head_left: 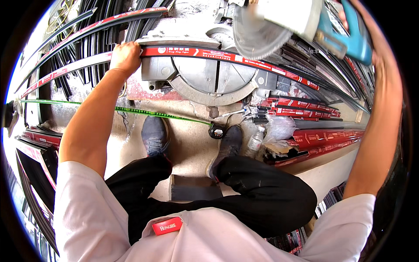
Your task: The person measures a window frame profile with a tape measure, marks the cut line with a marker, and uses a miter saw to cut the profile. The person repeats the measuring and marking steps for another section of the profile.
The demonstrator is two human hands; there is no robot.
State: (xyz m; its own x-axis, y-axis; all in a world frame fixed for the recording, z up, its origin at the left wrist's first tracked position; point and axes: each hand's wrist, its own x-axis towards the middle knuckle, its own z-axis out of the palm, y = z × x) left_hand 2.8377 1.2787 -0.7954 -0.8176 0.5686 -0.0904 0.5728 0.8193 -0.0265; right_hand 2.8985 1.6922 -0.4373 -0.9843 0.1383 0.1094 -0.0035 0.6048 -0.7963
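Observation:
My left hand [125, 57] is closed over a long strip with a red printed face [196, 53], pressing it along the fence of a mitre saw. The strip runs across the saw's round grey table [192, 72] and past it on both sides. My right hand [372, 27] is wrapped round the saw's teal handle [354, 39] at the upper right; fingertips show through the handle's gap. The round blade [257, 37] hangs raised at the strip's far side, overlapping it in view. Whether the blade is spinning I cannot tell.
A black tape measure [217, 130] lies between my shoes, its green tape [148, 112] stretched left. Right of it are a plastic bottle [255, 142], a clear plastic bag [279, 127] and red wrapped bundles [323, 137]. Dark strips [94, 56] pile up behind the saw on the left.

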